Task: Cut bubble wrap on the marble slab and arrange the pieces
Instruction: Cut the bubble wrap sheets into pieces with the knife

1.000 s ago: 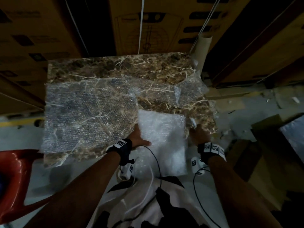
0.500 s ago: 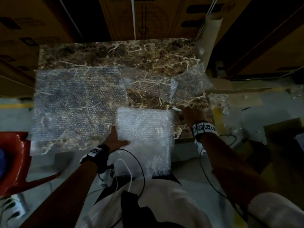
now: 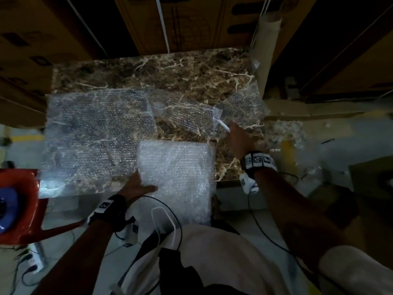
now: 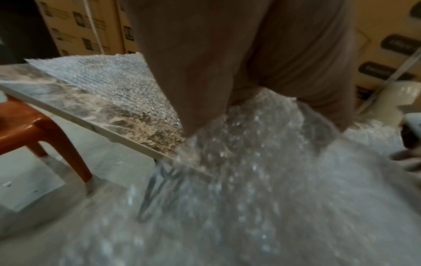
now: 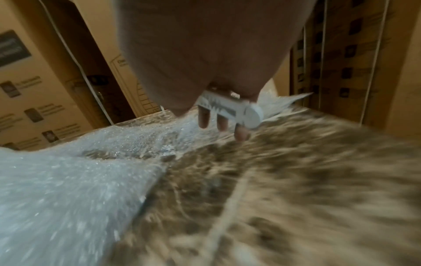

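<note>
On the brown marble slab (image 3: 191,71) lie a large flat bubble-wrap sheet (image 3: 95,135) at the left and two smaller pieces, one in the middle (image 3: 182,116) and one at the right (image 3: 242,105). A thick white bubble-wrap stack (image 3: 176,173) hangs over the slab's near edge. My left hand (image 3: 136,186) holds the stack's left edge, thumb on top; the left wrist view shows the wrap (image 4: 250,162) bunched under the palm. My right hand (image 3: 240,139) grips a white cutter (image 3: 223,125) whose tip meets the seam between the two small pieces. In the right wrist view the cutter (image 5: 230,108) sits under curled fingers (image 5: 202,118).
A cardboard tube (image 3: 265,50) leans at the slab's far right corner. Stacked cartons (image 3: 191,22) stand behind the slab. A red plastic stool (image 3: 19,209) is at my left, with cables on the floor beside it. Wrap scraps (image 3: 291,133) lie on the floor at the right.
My right hand has carried the cutter from the slab's near right edge forward to the two small pieces. My left hand has stayed on the stack's left edge.
</note>
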A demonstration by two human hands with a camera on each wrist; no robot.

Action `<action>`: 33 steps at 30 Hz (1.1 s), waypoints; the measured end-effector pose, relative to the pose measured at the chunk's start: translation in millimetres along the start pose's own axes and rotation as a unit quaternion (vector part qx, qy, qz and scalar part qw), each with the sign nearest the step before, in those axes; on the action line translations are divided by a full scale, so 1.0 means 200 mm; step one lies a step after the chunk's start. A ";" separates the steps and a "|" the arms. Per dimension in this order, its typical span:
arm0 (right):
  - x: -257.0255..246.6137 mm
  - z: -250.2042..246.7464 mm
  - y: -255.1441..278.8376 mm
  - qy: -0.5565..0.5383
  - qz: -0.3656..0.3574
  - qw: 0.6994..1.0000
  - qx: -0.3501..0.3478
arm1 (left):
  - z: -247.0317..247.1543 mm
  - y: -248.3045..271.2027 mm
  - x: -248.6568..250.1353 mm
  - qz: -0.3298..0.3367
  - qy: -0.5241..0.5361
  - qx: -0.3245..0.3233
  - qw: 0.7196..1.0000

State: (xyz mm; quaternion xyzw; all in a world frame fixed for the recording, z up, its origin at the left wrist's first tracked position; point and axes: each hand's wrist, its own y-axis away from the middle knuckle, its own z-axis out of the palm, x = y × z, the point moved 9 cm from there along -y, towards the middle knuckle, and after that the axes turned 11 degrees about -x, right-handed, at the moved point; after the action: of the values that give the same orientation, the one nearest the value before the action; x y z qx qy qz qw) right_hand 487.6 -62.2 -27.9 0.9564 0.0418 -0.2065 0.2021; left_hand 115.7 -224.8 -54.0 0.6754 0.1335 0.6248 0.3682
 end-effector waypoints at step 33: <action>-0.72 0.23 -0.66 -0.013 0.068 0.995 0.069 | -0.65 0.16 -0.06 0.008 0.182 0.091 0.979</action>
State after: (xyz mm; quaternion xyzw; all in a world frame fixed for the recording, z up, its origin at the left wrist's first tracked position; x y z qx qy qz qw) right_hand 318.6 40.2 -54.8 0.9659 -0.0401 -0.2074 0.1495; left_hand -19.1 -212.6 -48.6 0.5819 0.2493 0.7255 0.2699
